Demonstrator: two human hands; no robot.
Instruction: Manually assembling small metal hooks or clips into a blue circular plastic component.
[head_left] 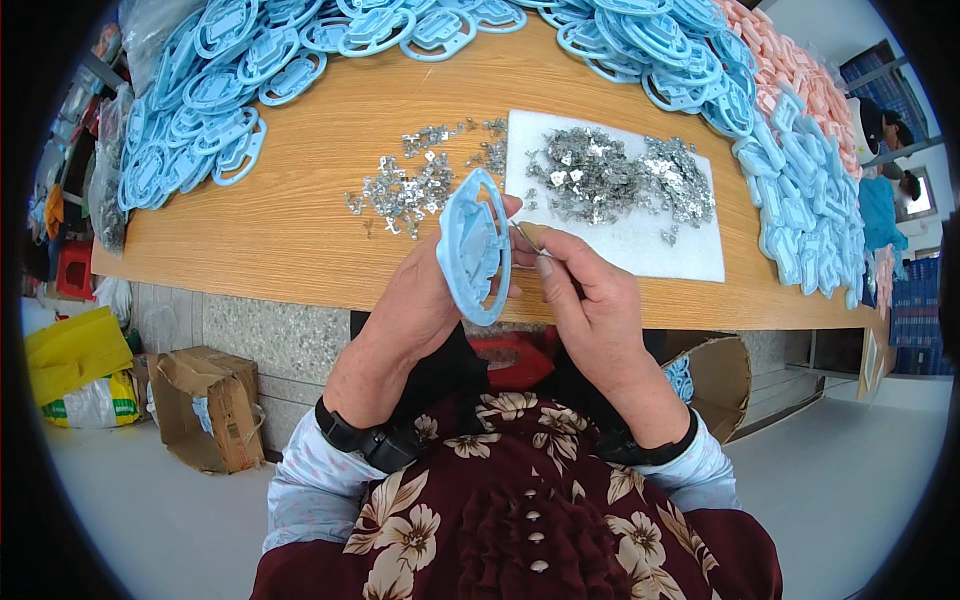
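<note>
My left hand (408,297) is closed round a light-blue oval plastic frame (465,250), a ring with a moulded middle, held tilted on its edge above the table's near side. In my right hand (600,305) is a thin metal tool (525,238), pinched between thumb and fingers, its tip close to the frame's right edge. Whether the tip holds a part is too small to tell. A tan cover shows on a right fingertip. Beyond my hands, small silvery metal pieces (590,178) are heaped on a white foam sheet (640,258), and more loose metal pieces (405,190) lie left of it.
Blue plastic frames (270,55) are piled along the table's (330,150) far left and back. At the right lie long blue parts (800,200) and pink parts (790,60). Cardboard boxes (215,405) stand on the floor either side, with a red stool (510,360) under the table edge.
</note>
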